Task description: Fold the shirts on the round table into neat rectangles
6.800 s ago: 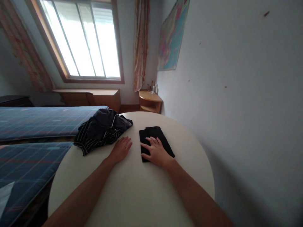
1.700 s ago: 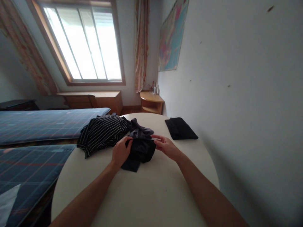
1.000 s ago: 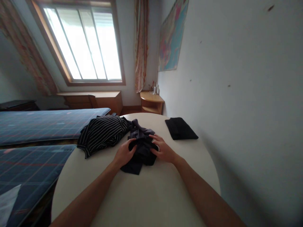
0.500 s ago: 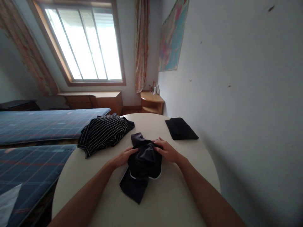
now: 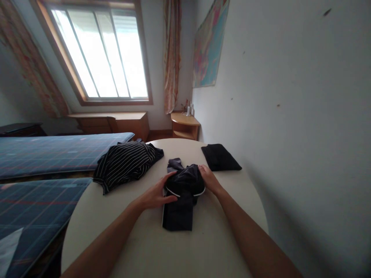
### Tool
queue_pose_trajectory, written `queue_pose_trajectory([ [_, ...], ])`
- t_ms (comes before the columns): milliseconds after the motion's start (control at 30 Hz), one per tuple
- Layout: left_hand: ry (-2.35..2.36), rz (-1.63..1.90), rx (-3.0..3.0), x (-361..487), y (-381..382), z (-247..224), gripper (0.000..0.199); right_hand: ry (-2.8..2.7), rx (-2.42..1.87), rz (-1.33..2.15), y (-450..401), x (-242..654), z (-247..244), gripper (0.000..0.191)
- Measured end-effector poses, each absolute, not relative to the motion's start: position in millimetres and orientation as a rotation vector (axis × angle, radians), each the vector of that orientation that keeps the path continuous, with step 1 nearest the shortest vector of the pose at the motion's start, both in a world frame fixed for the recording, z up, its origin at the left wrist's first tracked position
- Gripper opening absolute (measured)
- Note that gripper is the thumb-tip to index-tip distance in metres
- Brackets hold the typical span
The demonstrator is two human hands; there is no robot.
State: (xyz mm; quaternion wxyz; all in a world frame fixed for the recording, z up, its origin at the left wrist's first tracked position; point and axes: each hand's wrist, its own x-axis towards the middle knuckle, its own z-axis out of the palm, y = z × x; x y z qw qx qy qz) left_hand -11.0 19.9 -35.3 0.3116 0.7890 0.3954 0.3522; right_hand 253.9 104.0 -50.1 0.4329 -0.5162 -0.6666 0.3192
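Note:
A bunched dark garment with white piping lies on the pale round table; its exact kind is unclear. One dark flap hangs toward me, and a greyer end sticks out at the back. At the bundle's left side is my left hand, thumb spread well away from the stretched fingers, touching the cloth. My right hand grips the upper right edge, its fingertips partly hidden by fabric. To the left lies a black garment with white stripes, loosely spread. A folded black cloth sits at the back right.
The white wall runs close along the table's right side. Two beds with blue plaid mattresses stand to the left. Beyond the table are a wooden corner shelf, a low desk and a bright window.
The bundle has shifted right and turned, so its front flap now points straight toward me. My left hand has opened wider, and my right hand has moved to the bundle's right edge.

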Motion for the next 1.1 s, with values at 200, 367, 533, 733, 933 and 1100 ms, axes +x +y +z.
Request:
queue_pose_trajectory([
  [200,1.137,0.796,2.191,-9.9,21.2,-40.4,0.043,-1.793,-1.243,0.829,102.2,258.6,-48.0,0.034],
  [367,0.926,0.927,1.841,-11.7,22.2,-34.3,0.035,-1.728,-1.175,1.095,98.9,264.1,-40.1,0.034],
  [533,1.016,1.312,1.398,-5.0,30.0,-31.8,0.066,-1.306,-1.118,1.222,98.7,261.7,-34.4,0.051],
  [733,1.045,1.39,1.097,-11.9,45.7,-46.4,0.092,-1.411,-0.798,1.355,92.1,256.5,-34.4,0.09],
  [933,1.01,1.26,1.142,-17.2,50.8,-53.6,0.107,-1.648,-0.786,1.397,91.1,258.5,-42.1,0.097],
  [1100,0.962,1.268,1.025,-29.8,48.5,-38.8,0.077,-1.438,-0.745,1.374,96.8,266.5,-36.4,0.069],
])
